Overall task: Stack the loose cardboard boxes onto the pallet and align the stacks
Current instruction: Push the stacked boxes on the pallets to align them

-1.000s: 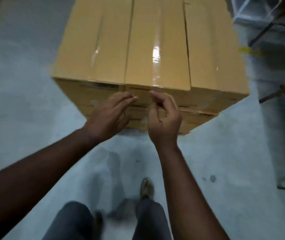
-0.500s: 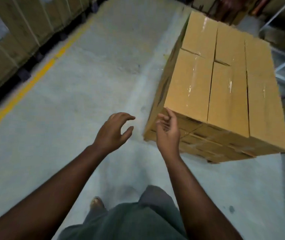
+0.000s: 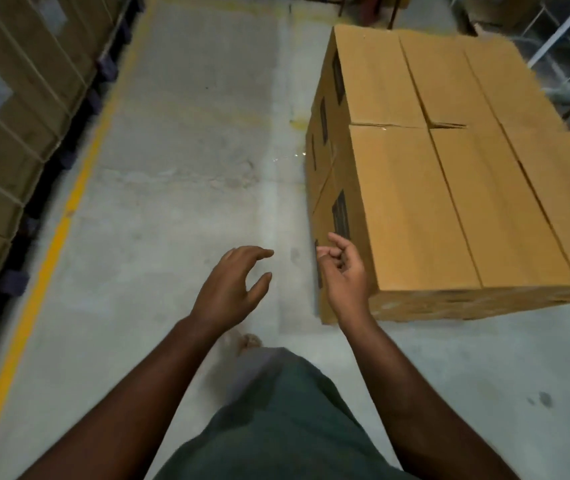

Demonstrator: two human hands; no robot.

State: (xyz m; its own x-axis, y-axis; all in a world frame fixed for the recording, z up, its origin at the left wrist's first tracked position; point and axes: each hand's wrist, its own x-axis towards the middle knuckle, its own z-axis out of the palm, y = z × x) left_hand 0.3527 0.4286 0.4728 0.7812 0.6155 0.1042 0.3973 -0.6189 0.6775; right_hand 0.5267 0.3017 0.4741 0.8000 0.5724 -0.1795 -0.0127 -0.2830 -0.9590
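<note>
Left grip (image 3: 233,284) is hanging over the concrete floor (image 3: 179,188), palm down, fingers loosely curved and spread, thumb apart, holding nothing. Right grip (image 3: 342,271) is sitting just beside the near left corner of the box stack (image 3: 449,188), palm turned inward, fingers loosely curled, nothing in it; can't tell if the fingertips are touching the cardboard or just overlapping it in view. Stack is sitting on the right, brown cartons packed edge to edge, top layer looking flush, seams running front to back plus one cross seam further back. Dark printed labels are showing on the left side face; at least two layers are visible on that face. Pallet under it is not showing. Both forearms are reaching forward from the bottom of the frame, with a green trouser leg (image 3: 276,420) and a shoe tip (image 3: 248,341) between them. Yellow floor line (image 3: 44,265) is running along the left, and beyond it more stacked cartons (image 3: 9,109) are standing on dark pallets. Metal framing (image 3: 560,39) is showing at top right, blurred.
</note>
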